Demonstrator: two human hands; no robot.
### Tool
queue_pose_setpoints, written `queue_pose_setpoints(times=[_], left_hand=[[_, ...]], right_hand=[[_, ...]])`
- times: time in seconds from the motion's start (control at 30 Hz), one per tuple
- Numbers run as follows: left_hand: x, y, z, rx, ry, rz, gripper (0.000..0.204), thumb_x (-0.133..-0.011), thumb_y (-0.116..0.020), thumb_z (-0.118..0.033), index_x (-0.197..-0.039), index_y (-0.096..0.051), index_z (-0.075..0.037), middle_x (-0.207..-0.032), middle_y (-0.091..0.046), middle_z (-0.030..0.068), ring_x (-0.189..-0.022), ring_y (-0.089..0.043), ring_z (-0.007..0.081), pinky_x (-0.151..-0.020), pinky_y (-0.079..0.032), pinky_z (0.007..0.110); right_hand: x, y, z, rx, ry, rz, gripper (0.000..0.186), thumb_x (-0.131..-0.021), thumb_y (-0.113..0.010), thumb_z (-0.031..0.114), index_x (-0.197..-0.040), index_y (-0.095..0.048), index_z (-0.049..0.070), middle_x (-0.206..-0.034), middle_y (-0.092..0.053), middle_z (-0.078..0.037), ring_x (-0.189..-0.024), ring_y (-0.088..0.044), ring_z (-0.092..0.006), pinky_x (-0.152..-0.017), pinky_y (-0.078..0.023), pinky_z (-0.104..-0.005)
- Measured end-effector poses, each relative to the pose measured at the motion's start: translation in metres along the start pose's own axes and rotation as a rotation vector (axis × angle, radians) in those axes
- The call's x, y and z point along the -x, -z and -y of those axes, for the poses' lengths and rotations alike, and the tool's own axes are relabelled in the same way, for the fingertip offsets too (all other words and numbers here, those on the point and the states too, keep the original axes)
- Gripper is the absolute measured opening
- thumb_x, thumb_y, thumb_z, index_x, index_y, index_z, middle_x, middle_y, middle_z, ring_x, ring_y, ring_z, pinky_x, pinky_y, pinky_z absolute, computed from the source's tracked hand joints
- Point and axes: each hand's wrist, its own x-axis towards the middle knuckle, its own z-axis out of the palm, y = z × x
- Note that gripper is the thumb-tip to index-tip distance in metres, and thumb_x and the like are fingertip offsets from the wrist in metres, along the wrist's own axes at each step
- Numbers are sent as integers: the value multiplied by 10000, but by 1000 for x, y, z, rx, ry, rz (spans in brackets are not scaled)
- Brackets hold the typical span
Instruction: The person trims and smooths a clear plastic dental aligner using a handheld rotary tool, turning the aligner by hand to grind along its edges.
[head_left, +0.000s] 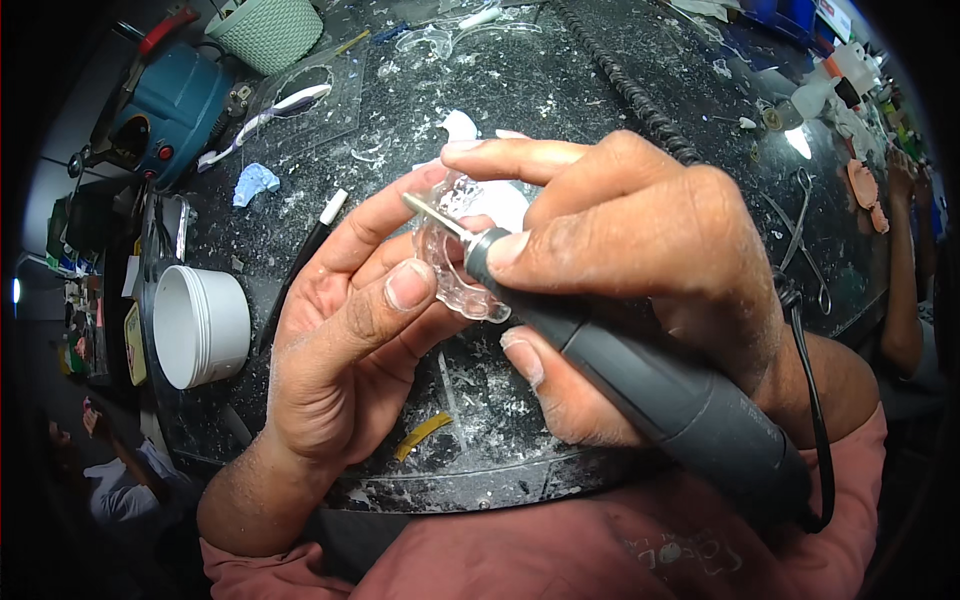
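Clear plastic, thin and glossy, moulded into a scalloped arch (480,303), sits above the near middle of the table (540,478), in the left hand (345,330): thumb clamped on its outer edge, fingers curled behind. Right hand (650,230) wrapped tight round a tool (640,390), matte black, thick-barrelled, tapering to a ringed collar; cord trails off its butt. Slim, pale bit (437,215) crosses the arch's upper end; contact cannot be told. Pale powder on the skin of both hands. Tabletop black, crusted with white flecks and scraps. Left of the hands: smooth white tub (215,330), round, ribbed under the rim; crumbly blue lump (256,184). Yellow strip (423,436), flat, slightly bent, near the table's edge. Metal scissors (797,235) at right, blades parted.
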Motion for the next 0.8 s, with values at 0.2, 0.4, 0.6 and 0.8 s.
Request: queue_pose_setpoints(times=[0.2, 0.4, 0.6, 0.8], left_hand=[[1, 2, -1, 11, 13, 16, 558, -845, -555, -145, -1327, -319, 7, -1237, -489, 132, -1113, -515, 215, -951, -420, 346], [1, 4, -2, 34, 26, 21, 563, -834, -562, -123, -1328, -322, 0, -1244, -487, 130, -1145, -492, 223, -969, -407, 354], [2, 2, 0, 26, -1, -2, 594, -805, -598, -108, -1331, -329, -35, -1277, -458, 120, -1161, -477, 232, -984, -394, 370], [2, 2, 0, 36, 27, -38, 619, -771, -623, -84, -1321, -341, -47, -1299, -430, 116, -1198, -438, 244, -1005, -372, 385]], right_hand=[[2, 2, 3, 17, -64, -10, 266, -557, -669, 23, -818, -636, -21, -806, -560, -109, -876, -607, -300, -913, -447, -529], [2, -1, 0, -41, 1, -19, 317, -599, -647, -44, -908, -576, -36, -841, -533, -123, -876, -606, -295, -895, -459, -533], [3, -1, 3, -110, -38, -70, 290, -597, -645, -61, -883, -602, -44, -836, -519, -128, -894, -614, -345, -884, -476, -509], [3, -5, 3, -173, -97, -91, 253, -604, -632, -64, -856, -606, -57, -827, -516, -116, -896, -618, -361, -876, -481, -510]])
